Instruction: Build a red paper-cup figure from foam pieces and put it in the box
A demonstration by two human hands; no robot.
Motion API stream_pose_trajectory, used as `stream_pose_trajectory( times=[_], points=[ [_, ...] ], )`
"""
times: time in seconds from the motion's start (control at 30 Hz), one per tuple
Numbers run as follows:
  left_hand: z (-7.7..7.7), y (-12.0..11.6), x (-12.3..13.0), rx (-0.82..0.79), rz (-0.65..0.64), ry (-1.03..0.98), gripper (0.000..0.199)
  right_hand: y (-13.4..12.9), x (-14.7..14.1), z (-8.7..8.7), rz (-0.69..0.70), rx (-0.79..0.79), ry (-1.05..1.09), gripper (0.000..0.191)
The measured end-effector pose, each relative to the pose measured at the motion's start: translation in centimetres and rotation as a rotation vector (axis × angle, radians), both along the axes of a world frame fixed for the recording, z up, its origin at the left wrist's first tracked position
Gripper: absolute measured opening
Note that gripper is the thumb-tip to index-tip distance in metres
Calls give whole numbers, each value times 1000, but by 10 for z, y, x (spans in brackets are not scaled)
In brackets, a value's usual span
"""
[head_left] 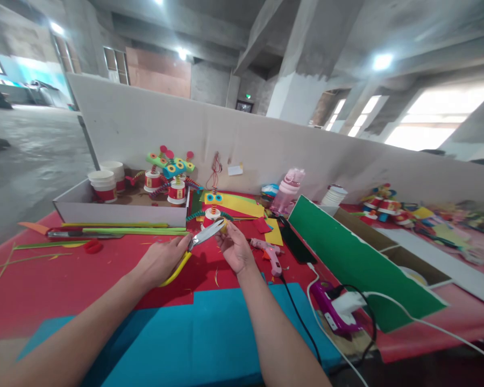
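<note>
My left hand (164, 262) is closed round the yellow handle of a pair of scissors (204, 236), whose metal blades point right toward my other hand. My right hand (236, 248) pinches a small yellowish piece (223, 226) at the blade tips; its exact shape is hard to make out. Just behind the blades stands a paper-cup figure (212, 216) with a yellow head, blue eyes and coiled paper arms. A pink glue gun (271, 256) lies to the right of my right hand.
At the back left, an open box (121, 214) holds paper cups and several finished figures. Green and yellow strips (135, 231) lie before it. To the right are a black phone (296, 242), a green panel (358, 263) and a purple power strip (334, 312) with trailing cables.
</note>
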State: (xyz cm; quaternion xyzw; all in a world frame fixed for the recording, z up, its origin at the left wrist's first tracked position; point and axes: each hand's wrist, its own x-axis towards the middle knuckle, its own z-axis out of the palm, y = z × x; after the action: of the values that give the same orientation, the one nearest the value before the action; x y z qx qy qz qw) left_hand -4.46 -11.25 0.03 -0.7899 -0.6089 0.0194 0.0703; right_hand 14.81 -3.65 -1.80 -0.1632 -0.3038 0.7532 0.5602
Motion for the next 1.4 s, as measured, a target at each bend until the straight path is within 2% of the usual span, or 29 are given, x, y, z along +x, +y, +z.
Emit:
stream_pose_trajectory(
  times=[0.37, 1.17, 1.4],
  points=[
    [2, -2, 2, -13, 26, -27, 45, 0, -3, 0, -47, 51, -37, 30],
    [2, -2, 4, -40, 7, -21, 41, -5, -5, 2, -51, 41, -17, 23],
    [7, -5, 5, -51, 18, -38, 34, -4, -5, 4, -70, 46, -23, 25]
  ],
)
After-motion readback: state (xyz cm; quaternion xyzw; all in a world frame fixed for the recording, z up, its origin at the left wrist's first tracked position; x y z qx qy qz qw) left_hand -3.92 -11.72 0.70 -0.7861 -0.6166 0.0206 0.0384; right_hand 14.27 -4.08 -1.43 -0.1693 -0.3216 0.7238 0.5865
